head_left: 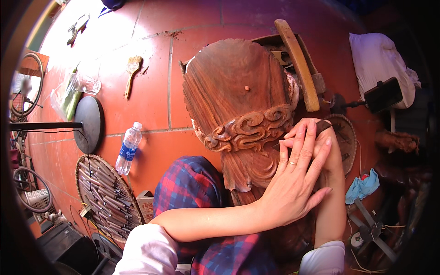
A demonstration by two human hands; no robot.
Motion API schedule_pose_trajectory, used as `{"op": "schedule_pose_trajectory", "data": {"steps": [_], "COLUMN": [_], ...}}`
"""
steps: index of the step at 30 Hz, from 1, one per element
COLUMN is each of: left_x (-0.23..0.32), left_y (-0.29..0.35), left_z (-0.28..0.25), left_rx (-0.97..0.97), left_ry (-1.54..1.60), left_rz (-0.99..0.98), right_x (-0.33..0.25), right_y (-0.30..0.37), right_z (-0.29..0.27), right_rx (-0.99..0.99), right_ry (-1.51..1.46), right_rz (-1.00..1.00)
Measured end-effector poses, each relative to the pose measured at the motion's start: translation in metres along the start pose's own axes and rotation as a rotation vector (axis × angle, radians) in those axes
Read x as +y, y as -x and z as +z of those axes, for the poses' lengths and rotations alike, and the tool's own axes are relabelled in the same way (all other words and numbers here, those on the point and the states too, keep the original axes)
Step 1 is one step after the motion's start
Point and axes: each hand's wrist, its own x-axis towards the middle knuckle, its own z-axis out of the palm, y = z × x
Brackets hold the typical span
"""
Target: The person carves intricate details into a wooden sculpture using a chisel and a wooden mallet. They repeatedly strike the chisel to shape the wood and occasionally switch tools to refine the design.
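A carved reddish-brown wooden piece (238,87) lies in front of me, with a smooth upper face and a band of raised scrolls (247,126) across it. My right hand (326,142) is closed around a dark-handled carving chisel (324,125) at the right end of the scrolls. Part of the blade appears near the carving; the rest is hidden by fingers. Over it, my left hand (295,178) lies with fingers stretched and spread, the fingertips against the right hand and the tool. A ring shows on one finger. Its thumb stands apart.
Left on the red tile floor are a water bottle (129,149), a flat brush (132,73), a round dark base (89,124) and a basket of carving tools (107,192). A wooden bar (298,64) lies behind the carving. Right are a phone (384,95) and a white sack (380,59).
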Motion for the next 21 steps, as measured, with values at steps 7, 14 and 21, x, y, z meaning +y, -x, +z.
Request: {"op": "schedule_pose_trajectory", "data": {"steps": [7, 14, 21], "left_x": [0.000, -0.002, 0.000], "left_y": [0.012, 0.012, 0.020], "left_z": [-0.001, -0.002, -0.005], "left_rx": [-0.023, 0.004, -0.029], "left_ry": [0.025, 0.063, 0.085], "left_rz": [0.005, 0.018, 0.014], "right_x": [-0.004, -0.009, 0.002], "right_y": [0.002, 0.002, 0.008], "right_z": [0.003, 0.008, 0.009], "right_rx": [-0.019, 0.018, -0.007], "right_ry": [-0.008, -0.047, -0.078], "right_rz": [0.093, 0.169, 0.023]}}
